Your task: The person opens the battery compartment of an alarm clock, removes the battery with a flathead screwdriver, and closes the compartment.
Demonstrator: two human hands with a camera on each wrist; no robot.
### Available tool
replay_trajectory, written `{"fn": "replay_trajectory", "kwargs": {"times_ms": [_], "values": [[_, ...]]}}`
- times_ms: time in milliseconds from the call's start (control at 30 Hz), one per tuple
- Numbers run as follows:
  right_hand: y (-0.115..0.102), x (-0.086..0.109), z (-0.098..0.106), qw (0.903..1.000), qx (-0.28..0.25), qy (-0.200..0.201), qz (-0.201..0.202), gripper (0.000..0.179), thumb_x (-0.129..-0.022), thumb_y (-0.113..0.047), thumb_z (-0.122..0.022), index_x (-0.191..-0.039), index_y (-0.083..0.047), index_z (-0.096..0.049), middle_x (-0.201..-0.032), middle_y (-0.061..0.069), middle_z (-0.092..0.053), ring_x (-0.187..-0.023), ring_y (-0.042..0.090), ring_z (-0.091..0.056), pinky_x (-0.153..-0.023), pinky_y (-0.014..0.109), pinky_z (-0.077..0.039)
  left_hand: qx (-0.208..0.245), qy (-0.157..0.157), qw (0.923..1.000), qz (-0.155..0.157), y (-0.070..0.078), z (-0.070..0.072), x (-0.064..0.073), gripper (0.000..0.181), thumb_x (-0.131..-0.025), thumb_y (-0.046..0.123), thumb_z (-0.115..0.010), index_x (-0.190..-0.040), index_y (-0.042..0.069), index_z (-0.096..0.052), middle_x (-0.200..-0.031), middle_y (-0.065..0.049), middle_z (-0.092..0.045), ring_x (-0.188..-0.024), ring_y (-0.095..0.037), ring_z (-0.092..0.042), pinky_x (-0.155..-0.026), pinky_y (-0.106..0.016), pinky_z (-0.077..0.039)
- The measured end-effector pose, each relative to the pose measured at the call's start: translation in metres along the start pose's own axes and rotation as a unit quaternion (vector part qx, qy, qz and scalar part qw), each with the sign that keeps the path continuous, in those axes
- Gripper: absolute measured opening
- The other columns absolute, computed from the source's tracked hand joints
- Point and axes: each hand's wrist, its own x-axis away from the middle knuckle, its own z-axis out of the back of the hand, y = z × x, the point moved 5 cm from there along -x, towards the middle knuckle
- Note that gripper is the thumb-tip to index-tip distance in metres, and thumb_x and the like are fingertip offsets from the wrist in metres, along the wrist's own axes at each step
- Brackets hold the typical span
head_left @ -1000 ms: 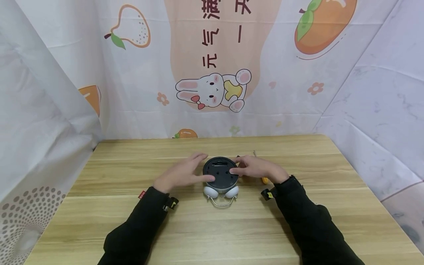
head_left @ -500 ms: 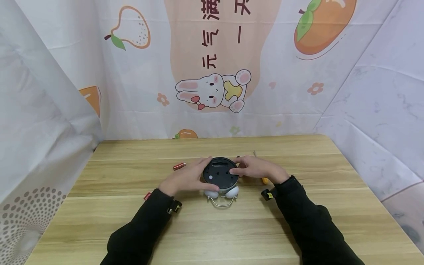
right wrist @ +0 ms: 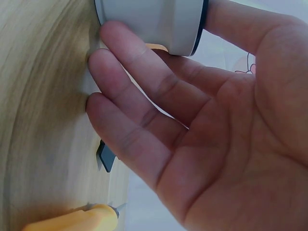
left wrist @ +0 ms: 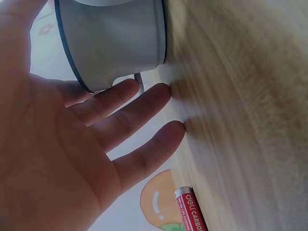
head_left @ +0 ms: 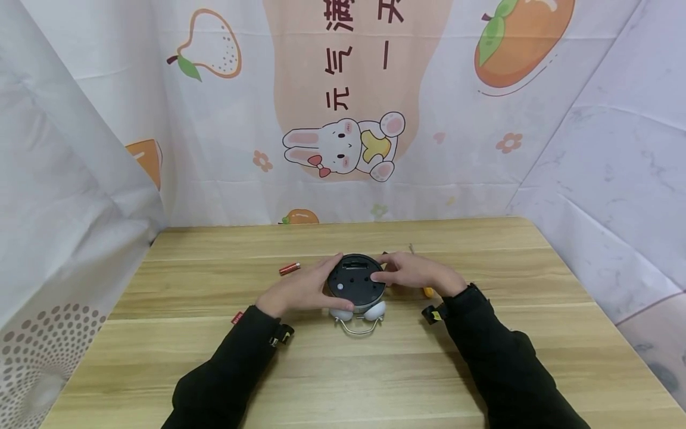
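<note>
A round alarm clock (head_left: 356, 289) lies face down on the wooden table, its black back up, with two white bells and a wire handle toward me. An uncovered battery slot (head_left: 356, 266) shows near the far edge of that back. My left hand (head_left: 302, 286) holds the clock's left side, thumb by the left bell and fingers by the far edge. On the right side my right hand (head_left: 415, 271) grips it, thumb on the black back and fingers around the wall. In both wrist views, several fingertips rest on or near the tabletop beside the pale clock wall.
A red battery (head_left: 290, 269) lies left of the clock. Beyond the right hand is a yellow-handled screwdriver (right wrist: 91, 219), partly hidden in the head view. A small flat black piece (right wrist: 107, 156) lies near the right fingers. A printed curtain (head_left: 214, 149) hangs behind the table.
My left hand has moved right and nearer onto the clock's left side, uncovering the red battery and a pale round knob on the back. The right hand and clock have stayed put.
</note>
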Motion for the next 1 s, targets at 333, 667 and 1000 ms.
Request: {"fn": "replay_trajectory", "kwargs": {"times_ms": [333, 667, 1000], "values": [[-0.0019, 0.0023, 0.0012, 1.0000, 0.002, 0.000, 0.005, 0.049, -0.102, -0.039, -0.062, -0.137, -0.005, -0.059, -0.087, 0.008, -0.067, -0.071, 0.028, -0.056, -0.061, 0.033, -0.039, 0.015, -0.002, 0.9999, 0.001, 0.0023, 0.0009, 0.0006, 0.119, -0.078, 0.070, -0.075, -0.164, 0.013, -0.016, -0.163, -0.006, -0.029, -0.144, -0.020, -0.035, -0.113, -0.043, -0.036], [-0.0042, 0.0034, 0.0005, 0.9999, 0.009, -0.001, 0.015, 0.047, -0.102, -0.038, -0.062, -0.137, -0.006, -0.060, -0.085, 0.008, -0.066, -0.067, 0.023, -0.054, -0.059, 0.032, -0.039, 0.027, -0.002, 0.9996, -0.001, 0.0036, 0.0012, 0.0017, 0.114, -0.079, 0.065, -0.078, -0.164, 0.019, -0.017, -0.162, -0.004, -0.031, -0.143, -0.019, -0.035, -0.112, -0.043, -0.036], [-0.0047, 0.0030, 0.0056, 0.9979, 0.052, 0.022, 0.033, 0.058, -0.100, -0.043, -0.064, -0.143, -0.005, -0.056, -0.107, 0.001, -0.069, -0.087, 0.015, -0.061, -0.080, 0.035, -0.050, 0.025, -0.001, 0.9997, 0.003, 0.0036, 0.0010, 0.0023, 0.115, -0.079, 0.067, -0.077, -0.164, 0.019, -0.017, -0.162, -0.004, -0.031, -0.143, -0.019, -0.035, -0.112, -0.043, -0.036]]}}
